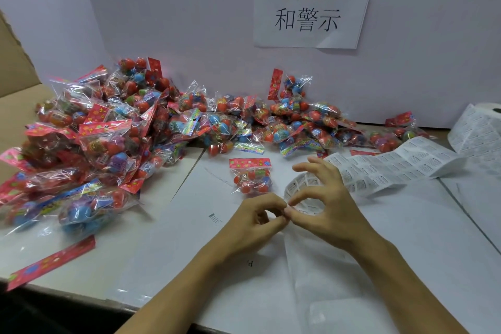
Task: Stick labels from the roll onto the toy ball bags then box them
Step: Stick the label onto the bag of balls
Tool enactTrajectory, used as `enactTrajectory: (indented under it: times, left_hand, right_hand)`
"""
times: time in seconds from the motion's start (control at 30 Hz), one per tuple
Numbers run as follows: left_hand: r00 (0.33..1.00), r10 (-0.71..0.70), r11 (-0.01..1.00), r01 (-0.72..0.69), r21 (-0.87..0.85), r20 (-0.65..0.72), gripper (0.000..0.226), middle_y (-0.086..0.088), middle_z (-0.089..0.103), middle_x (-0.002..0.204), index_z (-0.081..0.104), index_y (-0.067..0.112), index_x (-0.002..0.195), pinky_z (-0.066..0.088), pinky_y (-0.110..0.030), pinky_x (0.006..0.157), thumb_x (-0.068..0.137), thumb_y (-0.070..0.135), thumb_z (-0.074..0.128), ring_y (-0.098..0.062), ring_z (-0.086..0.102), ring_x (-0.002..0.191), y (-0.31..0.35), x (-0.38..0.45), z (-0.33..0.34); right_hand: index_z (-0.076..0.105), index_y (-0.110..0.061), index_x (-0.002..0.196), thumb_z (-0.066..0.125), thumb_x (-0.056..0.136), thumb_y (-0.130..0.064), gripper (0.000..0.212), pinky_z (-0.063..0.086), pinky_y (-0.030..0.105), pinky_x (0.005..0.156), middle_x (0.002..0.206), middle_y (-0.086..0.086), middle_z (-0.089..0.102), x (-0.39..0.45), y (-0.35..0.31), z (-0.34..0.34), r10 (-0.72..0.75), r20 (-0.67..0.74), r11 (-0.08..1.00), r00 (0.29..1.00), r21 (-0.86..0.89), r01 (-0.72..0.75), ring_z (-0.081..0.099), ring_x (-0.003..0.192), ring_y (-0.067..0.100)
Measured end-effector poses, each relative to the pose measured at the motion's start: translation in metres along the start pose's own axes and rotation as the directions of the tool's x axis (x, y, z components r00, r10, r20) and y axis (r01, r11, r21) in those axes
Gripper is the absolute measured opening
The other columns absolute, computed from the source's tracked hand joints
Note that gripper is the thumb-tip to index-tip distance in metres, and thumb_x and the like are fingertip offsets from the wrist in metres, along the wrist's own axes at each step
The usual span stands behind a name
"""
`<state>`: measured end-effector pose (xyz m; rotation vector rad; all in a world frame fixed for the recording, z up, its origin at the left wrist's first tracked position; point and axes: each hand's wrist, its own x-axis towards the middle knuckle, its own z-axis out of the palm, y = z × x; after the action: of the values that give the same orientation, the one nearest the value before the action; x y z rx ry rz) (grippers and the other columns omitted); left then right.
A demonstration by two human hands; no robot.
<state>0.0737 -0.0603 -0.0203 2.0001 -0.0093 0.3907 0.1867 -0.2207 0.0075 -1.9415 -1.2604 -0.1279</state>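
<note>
The label strip [379,171], white with small black print, uncoils from the roll [485,122] at the table's [433,238] right edge. Left hand [257,214] and right hand [325,203] pinch its curled end.

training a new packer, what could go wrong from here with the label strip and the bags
1. Both hands, left hand and right hand, pinch the curled label strip at one spot; a peeled label could fold onto itself or stick to fingers.
2. The single bag lies loose on the table with no hand on it, so it may slide when a label is pressed on.
3. The loose strip trails back to the roll; a tug could tear it.
</note>
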Motion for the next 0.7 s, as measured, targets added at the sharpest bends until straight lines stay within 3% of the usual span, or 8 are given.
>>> enactTrajectory:
  times: [0.3,0.4,0.5,0.53,0.6,0.67,0.7]
  left_hand:
    - [1.0,0.014,1.0,-0.014,0.017,0.007,0.014,0.007,0.07,0.089,0.076,0.017,0.096,0.043,-0.025,0.066,0.097,0.006,0.067,-0.001,0.057,0.077,0.0,0.0,-0.001]
    - [1.0,0.018,1.0,-0.018,0.017,0.014,0.016,0.005,0.07,0.09,0.075,0.019,0.094,0.045,-0.034,0.068,0.097,0.006,0.067,-0.003,0.057,0.079,0.001,-0.001,-0.002]
    - [1.0,0.016,1.0,-0.016,0.017,0.018,0.018,0.009,0.07,0.089,0.073,0.025,0.092,0.045,-0.033,0.067,0.097,0.008,0.068,-0.004,0.055,0.075,0.002,0.0,-0.001]
    - [1.0,0.004,1.0,-0.004,0.016,0.018,0.02,0.013,0.068,0.086,0.072,0.028,0.09,0.044,-0.03,0.067,0.096,0.009,0.069,-0.003,0.053,0.073,0.001,0.0,-0.001]
    - [1.0,-0.02,0.999,0.019,0.041,0.012,0.021,0.021,0.064,0.081,0.068,0.031,0.082,0.043,-0.022,0.067,0.092,0.013,0.072,-0.002,0.051,0.069,-0.001,-0.001,-0.002]
    - [1.0,-0.021,0.992,0.019,0.127,0.017,0.01,0.019,0.062,0.08,0.068,0.027,0.079,0.04,-0.016,0.069,0.085,0.026,0.076,-0.003,0.051,0.071,-0.003,-0.002,-0.003]
    - [1.0,-0.012,0.981,0.011,0.193,0.004,0.019,0.016,0.06,0.08,0.065,0.024,0.079,0.038,-0.014,0.069,0.081,0.035,0.08,-0.003,0.05,0.073,-0.003,-0.003,-0.002]
  right_hand:
    - [0.082,-0.02,0.074,0.087,0.078,-0.015,0.008,0.017,0.006,0.108,0.131,-0.01,0.059,0.0,-0.003,-0.004,0.002,0.06,0.999,0.998,0.04,-0.004,0.03,0.143,0.006]
    - [0.08,-0.019,0.07,0.086,0.077,-0.009,0.013,0.02,0.008,0.108,0.126,-0.008,0.062,0.0,-0.002,-0.004,-0.003,0.044,0.999,0.999,0.035,0.001,0.035,0.14,0.009]
    - [0.078,-0.015,0.067,0.086,0.075,-0.005,0.015,0.026,0.01,0.107,0.12,-0.004,0.065,0.0,-0.002,-0.003,-0.026,0.0,0.999,1.0,0.018,0.026,0.041,0.135,0.01]
    - [0.076,-0.012,0.066,0.086,0.073,-0.002,0.015,0.031,0.014,0.107,0.116,-0.001,0.066,0.001,-0.003,-0.003,-0.03,-0.062,1.0,0.998,0.001,0.03,0.046,0.131,0.013]
    - [0.074,-0.006,0.067,0.084,0.072,0.005,0.016,0.04,0.022,0.101,0.105,0.007,0.068,0.003,-0.002,-0.003,-0.011,-0.327,0.999,0.945,-0.049,-0.006,0.056,0.116,0.022]
    - [0.073,-0.002,0.073,0.079,0.078,0.005,0.011,0.043,0.024,0.088,0.097,0.013,0.067,0.004,0.0,-0.007,0.007,-0.63,0.991,0.776,-0.098,-0.089,0.06,0.1,0.031]
    - [0.073,0.0,0.076,0.076,0.082,0.002,0.007,0.043,0.026,0.085,0.096,0.015,0.067,0.004,0.002,-0.01,0.002,-0.72,0.987,0.694,-0.11,-0.117,0.06,0.096,0.033]
